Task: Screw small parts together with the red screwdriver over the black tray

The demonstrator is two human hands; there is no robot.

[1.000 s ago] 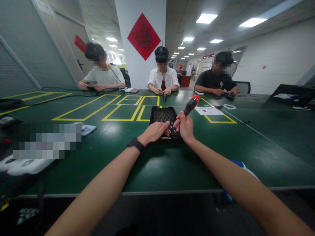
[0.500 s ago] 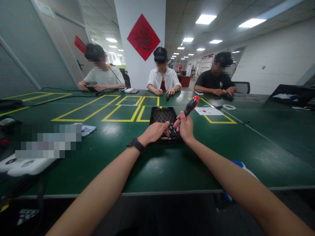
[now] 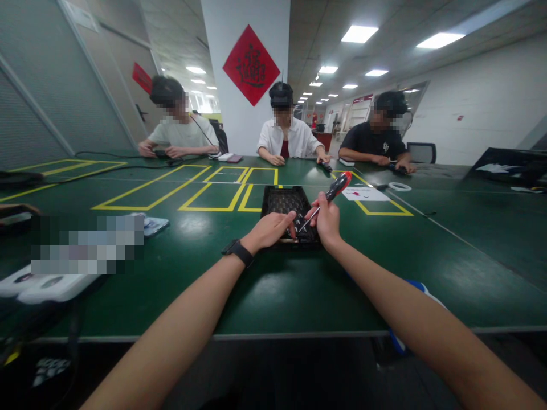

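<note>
A black tray (image 3: 284,202) of small dark parts lies on the green table (image 3: 273,285) in front of me. My left hand (image 3: 272,229) rests on the tray's near edge, fingers curled over the parts; a black watch is on that wrist. My right hand (image 3: 327,219) is closed round a screwdriver (image 3: 335,189) with a red and black handle, held tilted with the handle up to the right. Its metal tip points down-left toward my left fingertips over the tray.
Three people sit across the table, their hands on small dark objects. Yellow tape rectangles (image 3: 213,193) mark the table. A white paper (image 3: 365,193) and a tape ring (image 3: 399,186) lie to the right, white devices (image 3: 47,285) at the near left.
The screwdriver handle has tipped lower and further right, baring more of the shaft. The middle person across the table has moved a hand to the right. My left hand has stayed on the tray.
</note>
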